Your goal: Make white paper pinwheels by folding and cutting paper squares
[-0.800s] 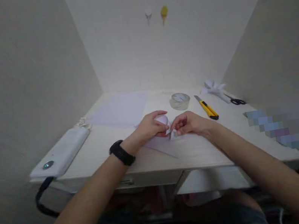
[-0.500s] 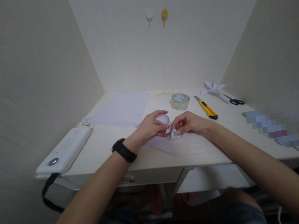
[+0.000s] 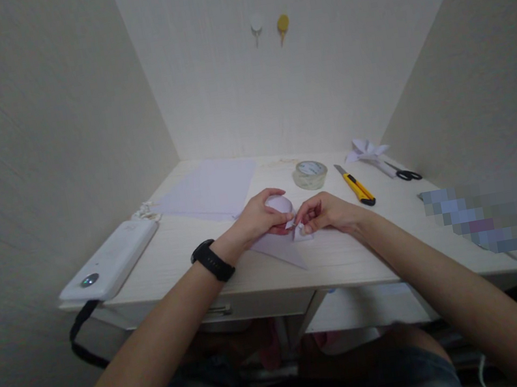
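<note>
Near the worktop's (image 3: 348,257) front edge, the left hand (image 3: 259,216) holds curled paper (image 3: 279,203) between thumb and fingers; the right hand (image 3: 325,212) pinches a white fold (image 3: 302,234) just beside it. A light, even hold should avoid stray creases.

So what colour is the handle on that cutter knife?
The cutter knife's handle is yellow with black parts, clearest in the head view.

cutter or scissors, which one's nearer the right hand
The yellow cutter, lying close by the right hand; the black-handled scissors lie farther off to the right.
</note>
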A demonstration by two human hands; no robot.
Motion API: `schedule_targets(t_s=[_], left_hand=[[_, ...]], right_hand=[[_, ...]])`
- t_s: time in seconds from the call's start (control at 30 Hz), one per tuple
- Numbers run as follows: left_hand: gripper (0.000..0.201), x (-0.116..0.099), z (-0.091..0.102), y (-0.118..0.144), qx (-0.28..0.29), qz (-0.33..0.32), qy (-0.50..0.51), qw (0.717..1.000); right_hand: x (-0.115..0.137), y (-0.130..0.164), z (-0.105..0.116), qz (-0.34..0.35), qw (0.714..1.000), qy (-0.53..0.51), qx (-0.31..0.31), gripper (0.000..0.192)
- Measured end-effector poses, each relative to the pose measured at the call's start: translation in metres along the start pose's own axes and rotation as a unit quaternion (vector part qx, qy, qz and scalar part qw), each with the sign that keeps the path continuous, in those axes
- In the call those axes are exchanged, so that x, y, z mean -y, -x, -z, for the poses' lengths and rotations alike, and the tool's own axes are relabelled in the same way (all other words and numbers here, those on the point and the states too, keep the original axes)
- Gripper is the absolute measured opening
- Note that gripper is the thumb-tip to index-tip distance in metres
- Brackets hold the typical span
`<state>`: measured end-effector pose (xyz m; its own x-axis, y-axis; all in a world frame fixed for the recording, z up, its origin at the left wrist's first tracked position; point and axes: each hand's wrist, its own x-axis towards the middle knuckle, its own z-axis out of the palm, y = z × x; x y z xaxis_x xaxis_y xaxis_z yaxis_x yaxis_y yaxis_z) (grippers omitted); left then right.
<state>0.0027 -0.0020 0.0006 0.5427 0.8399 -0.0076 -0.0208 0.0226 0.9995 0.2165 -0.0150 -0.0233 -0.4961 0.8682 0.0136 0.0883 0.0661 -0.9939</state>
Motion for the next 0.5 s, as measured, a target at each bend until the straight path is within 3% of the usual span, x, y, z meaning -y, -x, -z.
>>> schedule_targets(t_s=[0.5], left_hand=[[0.067,-0.0013,-0.0003,0.0004,-0.006,0.011,-0.016,1.000]], right_hand=[[0.0052,0.0013,-0.0046,-0.005,1.000,0.009,-0.017,0.027]])
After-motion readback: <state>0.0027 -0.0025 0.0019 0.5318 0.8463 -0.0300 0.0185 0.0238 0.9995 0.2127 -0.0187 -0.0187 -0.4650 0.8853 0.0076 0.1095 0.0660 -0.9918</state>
